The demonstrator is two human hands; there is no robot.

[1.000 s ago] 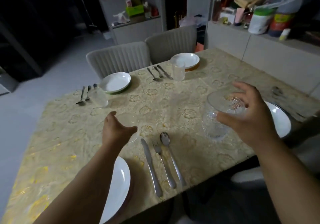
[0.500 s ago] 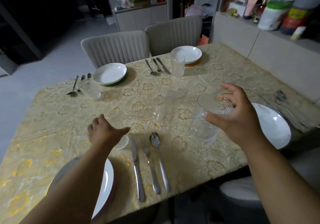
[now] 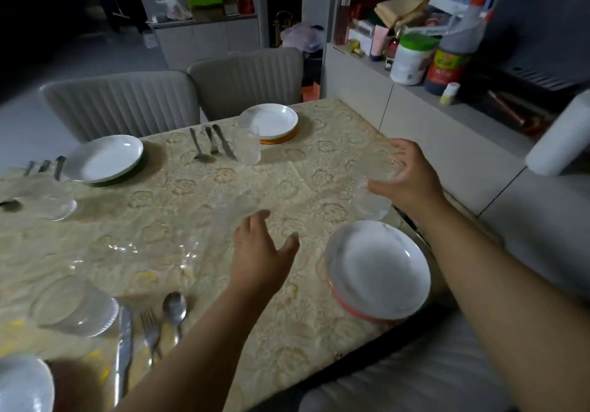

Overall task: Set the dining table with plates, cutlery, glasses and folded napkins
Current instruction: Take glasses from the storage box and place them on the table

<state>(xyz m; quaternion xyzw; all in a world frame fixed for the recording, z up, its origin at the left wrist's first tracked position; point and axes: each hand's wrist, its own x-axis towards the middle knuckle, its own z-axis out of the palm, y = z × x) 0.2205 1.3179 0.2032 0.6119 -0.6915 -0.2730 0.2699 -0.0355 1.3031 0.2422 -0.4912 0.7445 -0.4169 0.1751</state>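
My right hand [image 3: 412,177] grips a clear patterned glass [image 3: 372,201] just beyond a white plate with a pink rim [image 3: 378,271] at the near right; whether the glass touches the table is unclear. My left hand [image 3: 260,253] hovers open over the middle of the table and holds nothing. Another clear glass [image 3: 75,306] stands at the near left beside a knife [image 3: 125,344], a fork [image 3: 150,332] and a spoon [image 3: 174,311]. A white plate [image 3: 22,386] shows at the bottom left corner.
Across the table [image 3: 178,220] lie two more settings: a white plate [image 3: 105,159] with a glass [image 3: 54,202] and cutlery [image 3: 44,167], and a plate [image 3: 269,121] with a glass [image 3: 247,146] and cutlery [image 3: 212,145]. Two grey chairs [image 3: 124,105] stand behind. A cluttered counter [image 3: 447,98] runs along the right.
My left hand let go of the near-left glass and moved right, open. My right hand carried its glass to the right, beyond the pink-rimmed plate. The view turned right.
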